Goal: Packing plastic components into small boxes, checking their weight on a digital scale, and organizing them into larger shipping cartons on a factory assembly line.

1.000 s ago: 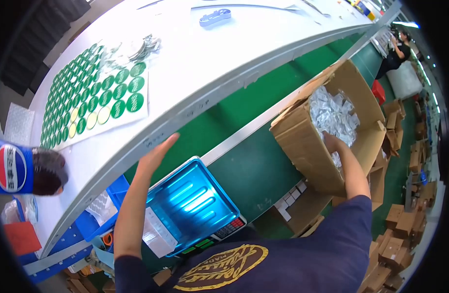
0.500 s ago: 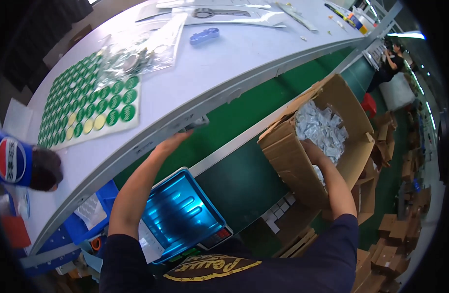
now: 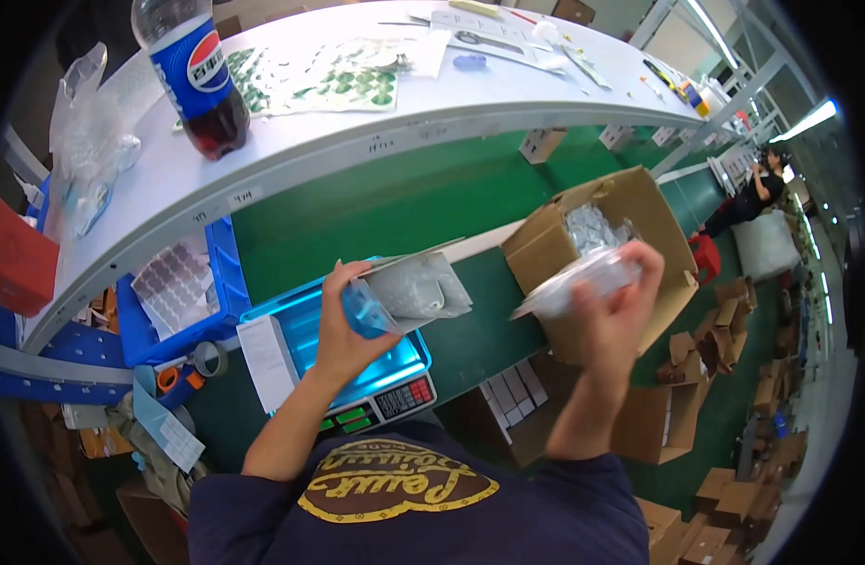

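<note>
My left hand grips a small open white box, tilted on its side above the scale. Inside its opening shows a pale see-through plastic bag. My right hand, blurred by motion, is closed on a see-through plastic packet; its contents cannot be made out. That hand is over the near side of a large open carton, which holds many similar silvery packets. Under my left hand stands a scale with a shiny blue tray.
A closed white box lies at the tray's left edge. Blue bin with sheets stands further left. The raised white shelf carries a cola bottle and green stickers. Cartons stand right; a person is far off.
My right hand has come up out of the carton with a plastic packet. My left hand has come back from under the shelf, now holding the open white box. The view has shifted left.
</note>
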`<state>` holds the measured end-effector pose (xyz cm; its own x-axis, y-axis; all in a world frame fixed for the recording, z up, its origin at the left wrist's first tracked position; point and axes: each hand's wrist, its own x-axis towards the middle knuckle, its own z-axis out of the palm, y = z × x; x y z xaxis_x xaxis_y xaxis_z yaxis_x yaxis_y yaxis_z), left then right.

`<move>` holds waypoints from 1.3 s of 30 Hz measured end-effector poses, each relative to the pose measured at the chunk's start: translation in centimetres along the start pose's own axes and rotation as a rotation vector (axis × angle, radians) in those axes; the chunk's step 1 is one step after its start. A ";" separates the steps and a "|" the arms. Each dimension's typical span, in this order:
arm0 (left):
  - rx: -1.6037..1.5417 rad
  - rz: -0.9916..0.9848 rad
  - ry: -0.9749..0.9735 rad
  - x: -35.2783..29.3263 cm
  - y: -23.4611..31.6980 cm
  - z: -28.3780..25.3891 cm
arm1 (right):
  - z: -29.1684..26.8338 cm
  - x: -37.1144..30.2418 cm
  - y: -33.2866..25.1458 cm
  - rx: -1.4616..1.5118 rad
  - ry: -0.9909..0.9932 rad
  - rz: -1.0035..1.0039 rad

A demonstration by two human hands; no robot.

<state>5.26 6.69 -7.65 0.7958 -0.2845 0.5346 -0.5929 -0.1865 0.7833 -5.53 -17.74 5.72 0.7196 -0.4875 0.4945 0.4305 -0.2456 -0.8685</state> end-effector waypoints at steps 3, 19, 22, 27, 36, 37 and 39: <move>0.006 0.089 0.073 -2.8 2.7 0.7 | 6.6 -4.3 -2.4 -0.029 0.022 -0.184; 0.040 -0.007 0.047 -10.1 5.0 -0.9 | 4.9 -8.6 -3.6 -0.385 -0.690 -0.133; -0.099 -0.173 0.031 -11.0 4.5 -0.9 | 4.7 -9.7 -2.5 0.109 -0.348 0.119; -0.110 -0.170 0.026 -11.0 4.3 -1.4 | 3.4 -9.6 -5.4 0.217 -0.175 0.020; -0.070 -0.066 0.067 -11.1 4.3 -1.5 | 4.4 -9.4 -6.0 -0.882 -0.704 -0.325; -0.071 -0.067 0.067 -11.3 3.8 -1.6 | 4.1 -9.2 -5.8 -0.882 -0.705 -0.324; -0.201 0.038 0.045 -11.9 2.8 -1.8 | 3.7 -8.8 -5.4 -0.809 -0.651 -0.186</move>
<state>-5.62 11.23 -11.25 0.7805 -0.2444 0.5755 -0.5901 0.0161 0.8072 -12.19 -9.00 6.14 0.9362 0.1002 0.3368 0.2452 -0.8728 -0.4220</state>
